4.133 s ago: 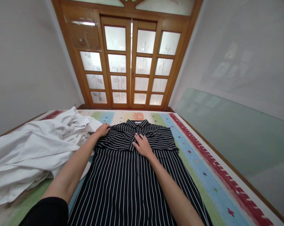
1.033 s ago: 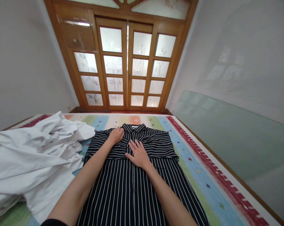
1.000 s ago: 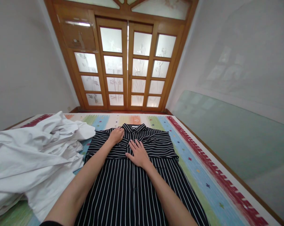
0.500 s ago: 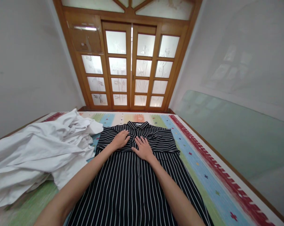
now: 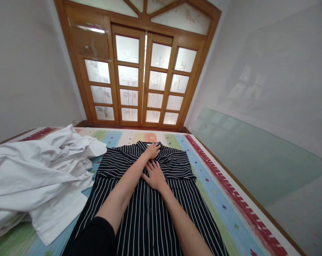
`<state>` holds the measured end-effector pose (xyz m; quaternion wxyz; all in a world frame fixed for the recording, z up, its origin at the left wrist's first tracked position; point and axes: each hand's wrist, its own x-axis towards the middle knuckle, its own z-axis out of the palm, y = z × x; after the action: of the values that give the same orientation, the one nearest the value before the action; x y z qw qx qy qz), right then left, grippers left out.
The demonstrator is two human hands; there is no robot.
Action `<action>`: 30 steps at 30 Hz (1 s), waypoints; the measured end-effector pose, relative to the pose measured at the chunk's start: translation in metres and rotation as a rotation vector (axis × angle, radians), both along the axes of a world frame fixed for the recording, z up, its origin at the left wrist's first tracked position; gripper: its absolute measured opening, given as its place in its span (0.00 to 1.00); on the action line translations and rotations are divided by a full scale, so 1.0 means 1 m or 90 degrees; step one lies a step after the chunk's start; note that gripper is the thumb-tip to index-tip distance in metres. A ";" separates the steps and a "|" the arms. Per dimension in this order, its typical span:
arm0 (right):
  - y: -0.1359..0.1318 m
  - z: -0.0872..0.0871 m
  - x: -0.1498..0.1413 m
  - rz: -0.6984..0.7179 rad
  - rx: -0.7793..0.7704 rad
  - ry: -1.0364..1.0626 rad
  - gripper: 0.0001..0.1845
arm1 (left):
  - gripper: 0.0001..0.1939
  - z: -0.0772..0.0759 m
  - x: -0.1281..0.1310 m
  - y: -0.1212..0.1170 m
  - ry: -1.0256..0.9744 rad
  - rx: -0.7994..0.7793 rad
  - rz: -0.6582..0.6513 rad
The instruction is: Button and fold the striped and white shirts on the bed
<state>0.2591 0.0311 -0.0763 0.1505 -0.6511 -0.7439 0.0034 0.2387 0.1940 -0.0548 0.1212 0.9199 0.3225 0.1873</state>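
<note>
A black shirt with white stripes (image 5: 134,209) lies spread out, buttoned front up, its collar at the far end. Both sleeves are laid across the chest, their stripes running crosswise. My left hand (image 5: 152,151) reaches over to the collar and rests on the cloth just below it, fingers pointing right. Just nearer to me, my right hand (image 5: 155,175) lies flat on the shirt's middle, fingers stretched out. Neither hand visibly grips the cloth. Part of the collar is hidden under my left hand.
A heap of crumpled white cloth (image 5: 49,170) lies left of the shirt. Under everything is a patterned mat (image 5: 219,199) with coloured stripes. Walls stand on both sides, and wooden doors with frosted panes (image 5: 129,78) close off the far end.
My left hand has moved right and farther away, from the left chest to the collar. My right hand stays on the shirt's middle. The view has turned slightly.
</note>
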 end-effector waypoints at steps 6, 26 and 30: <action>0.001 -0.001 0.000 0.006 0.002 -0.016 0.31 | 0.15 -0.009 0.027 0.023 -0.072 -0.072 0.074; 0.000 0.001 0.001 0.006 -0.007 0.021 0.36 | 0.16 -0.007 0.020 0.041 -0.117 -0.083 0.135; 0.001 0.001 0.002 0.002 -0.015 0.021 0.37 | 0.16 0.003 0.001 0.055 -0.034 -0.084 0.142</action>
<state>0.2610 0.0316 -0.0754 0.1550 -0.6513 -0.7424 0.0234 0.2393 0.2488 -0.0516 0.1687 0.8632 0.4308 0.2020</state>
